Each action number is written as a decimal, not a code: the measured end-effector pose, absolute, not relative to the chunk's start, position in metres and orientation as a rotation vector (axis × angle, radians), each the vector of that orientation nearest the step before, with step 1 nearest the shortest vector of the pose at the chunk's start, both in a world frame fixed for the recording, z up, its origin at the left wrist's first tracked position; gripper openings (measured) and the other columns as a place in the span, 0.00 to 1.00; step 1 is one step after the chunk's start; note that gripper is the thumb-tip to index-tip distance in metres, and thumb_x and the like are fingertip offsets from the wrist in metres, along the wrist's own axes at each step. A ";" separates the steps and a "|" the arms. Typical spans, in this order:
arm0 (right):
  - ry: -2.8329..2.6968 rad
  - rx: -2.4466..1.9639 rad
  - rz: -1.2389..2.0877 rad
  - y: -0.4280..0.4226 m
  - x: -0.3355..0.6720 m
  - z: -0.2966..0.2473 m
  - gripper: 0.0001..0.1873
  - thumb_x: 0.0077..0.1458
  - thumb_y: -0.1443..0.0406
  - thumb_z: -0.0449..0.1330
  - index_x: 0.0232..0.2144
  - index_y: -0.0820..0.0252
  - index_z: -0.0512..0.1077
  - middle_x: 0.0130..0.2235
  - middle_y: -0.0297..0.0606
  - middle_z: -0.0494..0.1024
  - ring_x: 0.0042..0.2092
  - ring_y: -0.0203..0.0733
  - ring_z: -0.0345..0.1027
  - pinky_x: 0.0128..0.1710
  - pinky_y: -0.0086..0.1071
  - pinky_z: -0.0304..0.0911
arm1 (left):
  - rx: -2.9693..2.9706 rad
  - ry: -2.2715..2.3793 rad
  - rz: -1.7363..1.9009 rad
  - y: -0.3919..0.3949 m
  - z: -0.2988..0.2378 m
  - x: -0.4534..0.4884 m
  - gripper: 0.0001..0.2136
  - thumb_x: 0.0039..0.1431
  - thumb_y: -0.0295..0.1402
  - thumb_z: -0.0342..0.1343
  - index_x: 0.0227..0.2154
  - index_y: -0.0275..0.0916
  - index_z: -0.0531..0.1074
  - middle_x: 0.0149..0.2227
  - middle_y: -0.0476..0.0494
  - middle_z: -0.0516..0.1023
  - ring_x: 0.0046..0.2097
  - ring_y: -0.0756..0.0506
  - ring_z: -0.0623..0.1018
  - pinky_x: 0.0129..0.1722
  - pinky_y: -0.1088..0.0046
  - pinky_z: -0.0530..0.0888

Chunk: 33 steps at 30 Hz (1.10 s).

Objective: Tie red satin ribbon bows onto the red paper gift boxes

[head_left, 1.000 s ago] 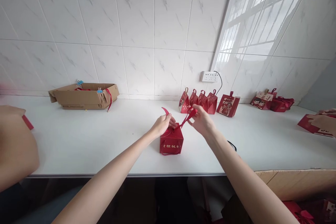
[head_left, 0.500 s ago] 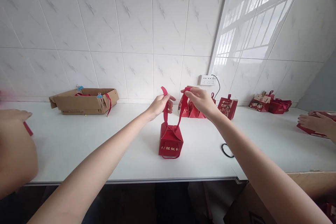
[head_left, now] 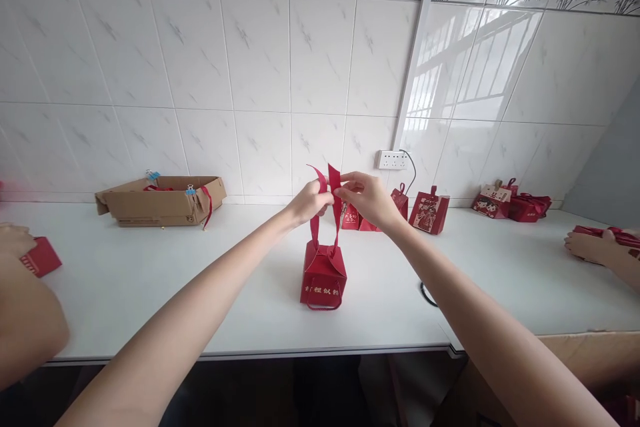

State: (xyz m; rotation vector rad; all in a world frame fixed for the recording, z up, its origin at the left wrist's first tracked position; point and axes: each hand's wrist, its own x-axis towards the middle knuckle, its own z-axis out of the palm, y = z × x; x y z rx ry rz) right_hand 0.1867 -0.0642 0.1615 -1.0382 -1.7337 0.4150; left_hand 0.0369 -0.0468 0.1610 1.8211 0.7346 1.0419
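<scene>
A small red gift box (head_left: 324,275) with gold characters stands upright on the white table, a twisted cord handle (head_left: 323,308) hanging down its front. Red ribbon (head_left: 335,227) rises from its top in two strands. My left hand (head_left: 309,203) is closed on the left strand, whose end curls above the fingers. Between thumb and fingers my right hand (head_left: 367,195) pinches the right strand, its pointed end sticking up. Both hands are above the box, close together, the strands side by side but apart at the top.
At the back left is a cardboard tray (head_left: 160,210) with blue binder clips and red ribbon. Several red gift boxes (head_left: 430,210) line the wall, below a power strip (head_left: 393,160). A black ring (head_left: 427,295) lies by my right forearm. Co-workers' hands (head_left: 593,245) hold red boxes at both sides.
My right hand has moved left toward my left hand, bringing the two ribbon strands closer. At the far left, a co-worker's red box has come into view.
</scene>
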 end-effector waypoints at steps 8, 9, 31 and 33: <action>-1.761 -0.934 0.362 -0.062 0.184 0.161 0.08 0.47 0.61 0.61 0.24 0.60 0.73 0.38 0.39 0.74 0.39 0.41 0.67 0.36 0.33 0.62 | 2.065 0.966 0.817 -0.050 0.169 0.043 0.13 0.44 0.24 0.55 0.15 0.39 0.55 0.16 0.54 0.50 0.19 0.54 0.55 0.19 0.72 0.52; -1.780 -0.914 0.384 -0.063 0.184 0.162 0.08 0.47 0.60 0.60 0.24 0.60 0.74 0.39 0.39 0.74 0.39 0.41 0.67 0.35 0.33 0.62 | 2.044 0.975 0.813 -0.050 0.169 0.044 0.13 0.46 0.25 0.54 0.15 0.39 0.56 0.16 0.54 0.49 0.18 0.54 0.54 0.19 0.72 0.51; -1.701 -0.894 0.618 -0.071 0.187 0.123 0.18 0.57 0.54 0.51 0.31 0.62 0.71 0.31 0.41 0.78 0.36 0.40 0.73 0.39 0.34 0.65 | 2.211 0.879 0.761 -0.028 0.155 0.011 0.08 0.51 0.34 0.56 0.34 0.36 0.73 0.33 0.45 0.75 0.36 0.48 0.73 0.39 0.69 0.68; -1.617 -0.994 0.602 -0.062 0.188 0.119 0.16 0.57 0.58 0.51 0.33 0.63 0.72 0.33 0.41 0.78 0.37 0.40 0.72 0.38 0.33 0.66 | 2.393 0.942 0.720 -0.030 0.158 0.010 0.08 0.51 0.29 0.54 0.35 0.38 0.72 0.36 0.45 0.76 0.37 0.47 0.74 0.38 0.70 0.69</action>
